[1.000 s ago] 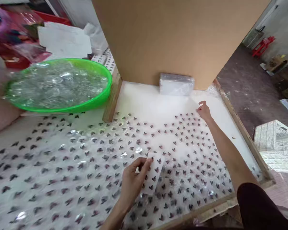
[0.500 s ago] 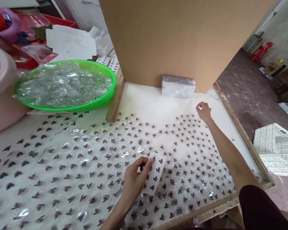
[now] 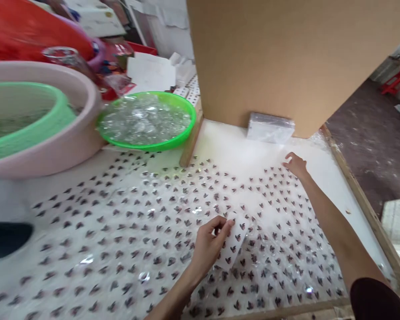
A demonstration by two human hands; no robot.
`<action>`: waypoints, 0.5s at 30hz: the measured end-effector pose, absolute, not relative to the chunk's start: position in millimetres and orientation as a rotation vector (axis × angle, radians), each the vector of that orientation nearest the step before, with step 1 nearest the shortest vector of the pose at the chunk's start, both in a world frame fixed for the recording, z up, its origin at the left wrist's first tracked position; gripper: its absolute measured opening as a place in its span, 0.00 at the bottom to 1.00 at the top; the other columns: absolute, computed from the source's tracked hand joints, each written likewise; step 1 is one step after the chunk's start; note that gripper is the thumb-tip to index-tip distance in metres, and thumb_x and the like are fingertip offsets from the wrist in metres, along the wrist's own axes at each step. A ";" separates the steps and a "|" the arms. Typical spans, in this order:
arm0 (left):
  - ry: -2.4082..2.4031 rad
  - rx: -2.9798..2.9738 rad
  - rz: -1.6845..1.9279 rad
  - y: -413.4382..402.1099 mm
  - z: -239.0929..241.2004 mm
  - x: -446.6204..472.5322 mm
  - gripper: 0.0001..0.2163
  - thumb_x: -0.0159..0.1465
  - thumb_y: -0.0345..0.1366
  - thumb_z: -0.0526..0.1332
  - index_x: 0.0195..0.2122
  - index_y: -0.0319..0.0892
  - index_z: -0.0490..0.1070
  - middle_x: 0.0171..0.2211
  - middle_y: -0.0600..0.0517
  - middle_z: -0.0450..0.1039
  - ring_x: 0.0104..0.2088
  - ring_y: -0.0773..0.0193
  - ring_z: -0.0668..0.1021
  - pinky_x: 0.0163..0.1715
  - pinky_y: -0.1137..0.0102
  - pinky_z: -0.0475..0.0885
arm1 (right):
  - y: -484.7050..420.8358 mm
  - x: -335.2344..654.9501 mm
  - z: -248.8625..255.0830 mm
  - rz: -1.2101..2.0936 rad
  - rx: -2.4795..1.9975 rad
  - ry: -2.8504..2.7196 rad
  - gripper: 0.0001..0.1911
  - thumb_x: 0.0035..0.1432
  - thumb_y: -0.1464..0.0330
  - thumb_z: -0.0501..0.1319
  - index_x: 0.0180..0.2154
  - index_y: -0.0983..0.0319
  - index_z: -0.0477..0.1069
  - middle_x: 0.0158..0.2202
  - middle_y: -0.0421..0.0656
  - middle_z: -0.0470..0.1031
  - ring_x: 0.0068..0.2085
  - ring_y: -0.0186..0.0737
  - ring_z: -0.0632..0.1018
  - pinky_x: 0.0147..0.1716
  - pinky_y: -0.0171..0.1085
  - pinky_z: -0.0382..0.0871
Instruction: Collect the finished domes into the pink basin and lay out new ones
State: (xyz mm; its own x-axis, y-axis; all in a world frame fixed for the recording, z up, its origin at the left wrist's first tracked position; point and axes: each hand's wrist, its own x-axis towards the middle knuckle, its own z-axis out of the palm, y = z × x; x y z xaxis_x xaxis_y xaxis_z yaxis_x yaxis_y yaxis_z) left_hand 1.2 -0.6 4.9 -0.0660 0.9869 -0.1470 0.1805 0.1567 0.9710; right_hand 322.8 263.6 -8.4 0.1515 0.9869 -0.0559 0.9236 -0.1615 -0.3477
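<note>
My left hand (image 3: 209, 246) pinches a small white card (image 3: 234, 246) printed with dark butterfly shapes, held just above the table. My right hand (image 3: 296, 165) reaches to the far right of the white table top (image 3: 233, 146), fingers curled and pressed down at the edge of the rows of small butterfly stickers under clear domes (image 3: 153, 231). What its fingertips hold, if anything, is too small to see. The stickers cover most of the table in front of me.
A green basin (image 3: 146, 120) full of clear glass domes sits at the back. A pink tub (image 3: 43, 133) with a green tub inside stands at the left. A tall cardboard sheet (image 3: 286, 62) rises behind, with a packet of clear bags (image 3: 270, 129) at its foot. A wooden rail (image 3: 363, 204) edges the right side.
The view has swung left, bringing the pink tub into sight. My left hand keeps its hold on the card. My right hand stays at the far right of the sticker rows.
</note>
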 end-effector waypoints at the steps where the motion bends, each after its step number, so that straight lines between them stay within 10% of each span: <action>1: 1.436 1.191 1.044 -1.5 5.1 1.4 0.19 0.64 0.51 0.59 0.23 0.41 0.66 0.21 0.56 0.61 0.22 0.69 0.64 0.22 0.74 0.60 | 262.6 324.8 -9.2 0.386 -2.204 -1.898 0.08 0.50 0.65 0.64 0.34 0.59 0.73 0.32 0.42 0.77 0.41 0.46 0.77 0.49 0.46 0.62; 15: 1.337 1.135 1.109 -10.6 4.8 7.5 0.18 0.65 0.49 0.58 0.23 0.42 0.63 0.20 0.56 0.60 0.22 0.69 0.63 0.22 0.74 0.58 | 225.9 256.6 34.5 0.501 -1.579 -2.036 0.13 0.55 0.58 0.60 0.38 0.59 0.73 0.37 0.43 0.77 0.34 0.41 0.76 0.37 0.39 0.69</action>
State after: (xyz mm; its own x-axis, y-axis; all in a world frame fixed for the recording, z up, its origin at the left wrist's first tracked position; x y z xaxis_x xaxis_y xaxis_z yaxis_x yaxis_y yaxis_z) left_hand 7.5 -10.6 4.8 -0.0397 0.9906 -0.1307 0.0545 0.1328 0.9897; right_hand 256.6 225.9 34.5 -0.1928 0.9666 0.1685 0.7781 0.2553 -0.5739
